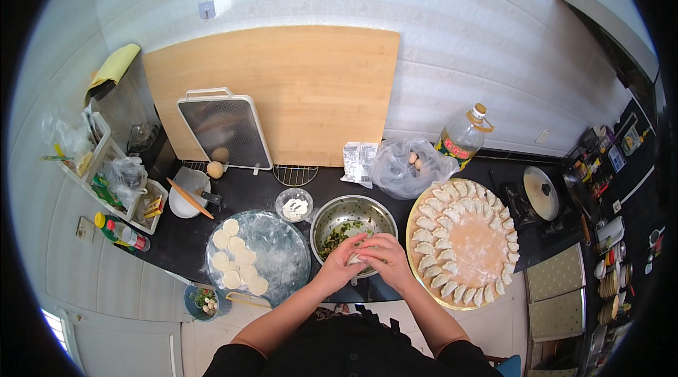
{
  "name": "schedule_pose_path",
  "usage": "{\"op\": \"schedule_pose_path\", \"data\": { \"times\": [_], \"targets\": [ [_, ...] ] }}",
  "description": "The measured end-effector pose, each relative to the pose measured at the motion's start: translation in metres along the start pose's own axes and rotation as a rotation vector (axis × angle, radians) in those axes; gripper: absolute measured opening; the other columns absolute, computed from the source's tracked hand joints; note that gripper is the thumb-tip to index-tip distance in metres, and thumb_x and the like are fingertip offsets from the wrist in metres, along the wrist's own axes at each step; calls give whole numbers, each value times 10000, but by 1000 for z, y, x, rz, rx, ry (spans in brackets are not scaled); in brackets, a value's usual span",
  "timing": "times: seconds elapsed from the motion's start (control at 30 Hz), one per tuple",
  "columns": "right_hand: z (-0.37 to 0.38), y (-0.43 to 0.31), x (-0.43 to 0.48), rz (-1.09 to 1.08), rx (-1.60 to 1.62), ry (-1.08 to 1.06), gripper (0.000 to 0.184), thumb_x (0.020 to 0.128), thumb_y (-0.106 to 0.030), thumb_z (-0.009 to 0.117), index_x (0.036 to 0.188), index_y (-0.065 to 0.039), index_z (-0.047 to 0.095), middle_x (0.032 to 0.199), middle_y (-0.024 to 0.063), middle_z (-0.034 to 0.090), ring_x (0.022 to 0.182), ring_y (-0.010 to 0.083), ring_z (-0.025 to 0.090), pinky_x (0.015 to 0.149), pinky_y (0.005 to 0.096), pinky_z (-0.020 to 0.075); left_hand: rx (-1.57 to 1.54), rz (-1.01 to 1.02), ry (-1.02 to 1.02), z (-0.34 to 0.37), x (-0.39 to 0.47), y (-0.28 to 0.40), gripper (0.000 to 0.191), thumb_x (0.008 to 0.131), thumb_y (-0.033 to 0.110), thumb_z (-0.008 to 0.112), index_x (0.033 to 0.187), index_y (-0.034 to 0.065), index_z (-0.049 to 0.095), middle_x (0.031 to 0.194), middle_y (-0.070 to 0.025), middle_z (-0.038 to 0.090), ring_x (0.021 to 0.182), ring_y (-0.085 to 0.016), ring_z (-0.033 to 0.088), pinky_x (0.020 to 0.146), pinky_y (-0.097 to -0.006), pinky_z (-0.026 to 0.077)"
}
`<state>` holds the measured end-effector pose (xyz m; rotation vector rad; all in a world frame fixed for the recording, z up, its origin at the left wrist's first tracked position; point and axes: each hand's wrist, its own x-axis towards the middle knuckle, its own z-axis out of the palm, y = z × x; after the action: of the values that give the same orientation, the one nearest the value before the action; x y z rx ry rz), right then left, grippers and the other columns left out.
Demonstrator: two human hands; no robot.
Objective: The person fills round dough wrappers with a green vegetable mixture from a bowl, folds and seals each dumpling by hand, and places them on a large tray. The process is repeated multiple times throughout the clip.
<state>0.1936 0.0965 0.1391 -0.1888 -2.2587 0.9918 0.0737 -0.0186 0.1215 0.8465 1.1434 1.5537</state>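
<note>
My left hand (341, 260) and my right hand (385, 257) meet over the near rim of a steel bowl (354, 207). Pinched between their fingers is a dumpling (355, 259), mostly covered by them. Chopped green filling (335, 239) lies in the bowl. To the left, several round dough wrappers (245, 257) rest on a floured round board (286, 255). On the right, folded dumplings (424, 248) stand in rings on a round tray (471, 250) dusted with flour.
A glass bowl of flour (294, 208) sits behind the floured board. A rolling pin (189, 197) lies across a white bowl (183, 210). Behind the steel bowl are a plastic bag with eggs (415, 165) and an oil bottle (463, 136). A lidded pan (540, 193) is on the stove.
</note>
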Motion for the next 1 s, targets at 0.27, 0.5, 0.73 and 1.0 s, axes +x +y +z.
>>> {"op": "schedule_pose_path", "data": {
  "times": [0.27, 0.5, 0.73, 1.0],
  "targets": [
    [-4, -3, 3, -124, -105, 3, 137, 739, -111, 656, 869, -95, 699, 919, 19, 645, 937, 243, 576, 840, 386, 417, -37, -41, -75, -3, 2, 3, 627, 813, -70, 574, 1382, 26, 327, 1276, -69, 481, 1154, -129, 472, 975, -270, 384],
    [-5, -3, 3, -122, -75, -12, 131, 732, -108, 668, 856, -76, 695, 904, 30, 628, 907, 248, 575, 833, 386, 417, 164, 45, -94, -4, 5, -1, 564, 833, -12, 598, 1350, 18, 374, 1254, -68, 500, 1124, -121, 485, 946, -270, 410],
    [-3, -5, 0, -23, -90, 169, 143, 733, -100, 685, 871, -70, 705, 917, 34, 637, 877, 236, 573, 817, 353, 424, -132, -63, 55, 0, -1, 2, 388, 871, 38, 606, 1244, 3, 506, 1088, -43, 611, 932, -112, 591, 833, -253, 482],
    [0, 7, -1, -105, -65, 135, 161, 736, -99, 682, 893, -85, 712, 929, 32, 634, 869, 230, 566, 801, 349, 424, -41, -25, 14, 0, -1, -7, 337, 890, 32, 580, 1222, 4, 533, 1048, -42, 625, 904, -111, 601, 769, -260, 510]
  ]
}}
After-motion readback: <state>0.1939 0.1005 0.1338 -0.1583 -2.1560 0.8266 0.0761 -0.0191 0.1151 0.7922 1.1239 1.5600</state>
